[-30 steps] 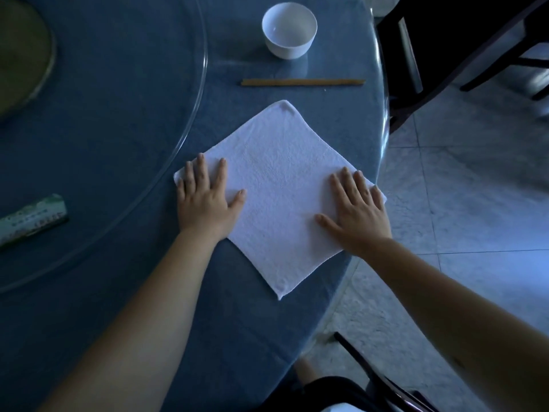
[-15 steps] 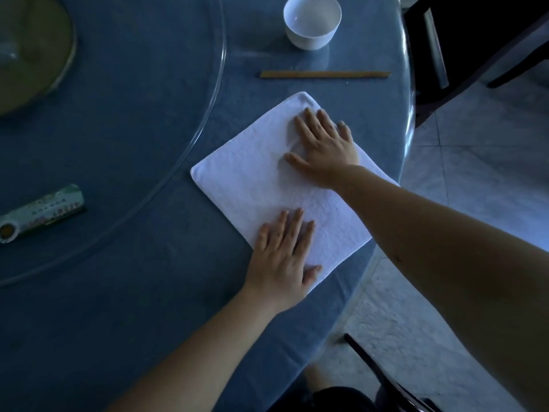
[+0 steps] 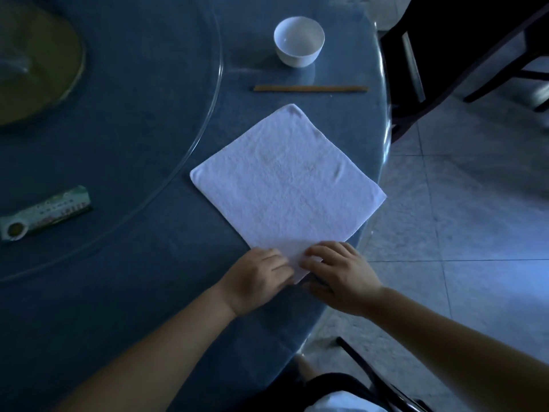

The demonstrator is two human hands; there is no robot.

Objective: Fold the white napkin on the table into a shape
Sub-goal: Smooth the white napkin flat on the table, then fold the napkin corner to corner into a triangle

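The white napkin (image 3: 286, 185) lies flat on the blue table (image 3: 142, 162), turned like a diamond with one corner pointing toward me. My left hand (image 3: 255, 276) and my right hand (image 3: 338, 273) meet at that near corner. The fingers of both hands pinch the corner's cloth, which is slightly lifted off the table. The tip of the corner is partly hidden under my fingers. The other three corners lie flat.
A white bowl (image 3: 298, 41) and wooden chopsticks (image 3: 310, 88) sit beyond the napkin. A glass turntable rim (image 3: 205, 129) curves to the left, with a green packet (image 3: 44, 214) on it. The table's edge (image 3: 383, 138) runs close on the right, above tiled floor. A dark chair (image 3: 445, 55) stands at upper right.
Both hands left the napkin's surface, where they were pressing flat, and came together at the near corner, taking hold of it. The napkin has stayed in place.
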